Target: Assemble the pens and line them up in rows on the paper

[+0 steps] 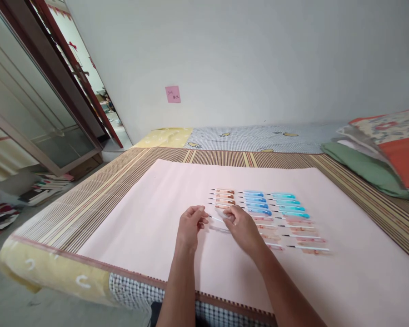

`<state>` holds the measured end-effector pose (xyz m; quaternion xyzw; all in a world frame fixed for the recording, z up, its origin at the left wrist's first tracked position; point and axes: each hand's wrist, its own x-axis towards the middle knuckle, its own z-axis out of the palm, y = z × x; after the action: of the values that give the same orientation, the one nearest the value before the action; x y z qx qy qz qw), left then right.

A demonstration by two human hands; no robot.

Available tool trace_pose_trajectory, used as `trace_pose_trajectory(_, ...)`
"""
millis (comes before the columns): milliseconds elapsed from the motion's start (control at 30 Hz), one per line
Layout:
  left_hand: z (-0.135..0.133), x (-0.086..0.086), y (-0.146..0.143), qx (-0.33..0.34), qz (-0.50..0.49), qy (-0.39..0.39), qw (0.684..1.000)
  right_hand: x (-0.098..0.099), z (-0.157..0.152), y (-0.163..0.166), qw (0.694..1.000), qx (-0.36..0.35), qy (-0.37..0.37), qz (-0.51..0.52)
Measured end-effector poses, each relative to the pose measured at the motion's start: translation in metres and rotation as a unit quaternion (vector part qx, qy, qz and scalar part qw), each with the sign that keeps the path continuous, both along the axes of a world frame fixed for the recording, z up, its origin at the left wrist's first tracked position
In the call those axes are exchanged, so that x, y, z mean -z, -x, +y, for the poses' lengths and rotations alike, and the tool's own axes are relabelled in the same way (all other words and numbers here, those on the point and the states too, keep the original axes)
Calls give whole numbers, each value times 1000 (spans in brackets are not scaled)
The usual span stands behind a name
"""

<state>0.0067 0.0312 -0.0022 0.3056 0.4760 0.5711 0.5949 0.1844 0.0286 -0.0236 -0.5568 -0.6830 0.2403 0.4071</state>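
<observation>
Both hands meet over a pale pink sheet (157, 213) spread on a bed. My left hand (190, 227) pinches the tip end of a thin white pen (216, 219). My right hand (242, 228) has its fingers curled around the pen's other end, close to its clear cap. Just beyond my hands, rows of pens lie in neat columns: brown-capped ones (224, 198), blue-capped ones (256, 202), teal-capped ones (288, 202), and pink-capped ones (301, 235) nearer to me on the right.
A striped bamboo mat (88, 190) lies under the pink sheet. Folded bedding and pillows (381, 150) are stacked at the far right. A pink sticky note (172, 94) hangs on the wall. Books (44, 186) are piled on the floor at the left, by a glass door.
</observation>
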Motion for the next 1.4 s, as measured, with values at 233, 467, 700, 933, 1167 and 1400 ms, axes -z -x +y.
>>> trace_pose_trajectory(233,-2,4,-15,78,-35,-12,996,-16,-8,13,991,-58,-24,120)
trace_pose_trajectory(467,3,-8,-4,-19,-379,98,920,-13,-1,-6,993,-31,-11,117)
trace_pose_trajectory(700,3,-13,-4,-51,-403,98,908,2,3,-8,974,-4,50,-220)
trace_pose_trajectory(933,2,-13,-5,-46,-385,103,916,7,4,-4,967,15,26,-253)
trace_pose_trajectory(1167,1,-13,-3,-62,-349,80,932,-7,6,-18,984,51,-5,170)
trace_pose_trajectory(1400,1,-10,-3,-49,-327,38,943,-25,2,-16,902,49,-2,428)
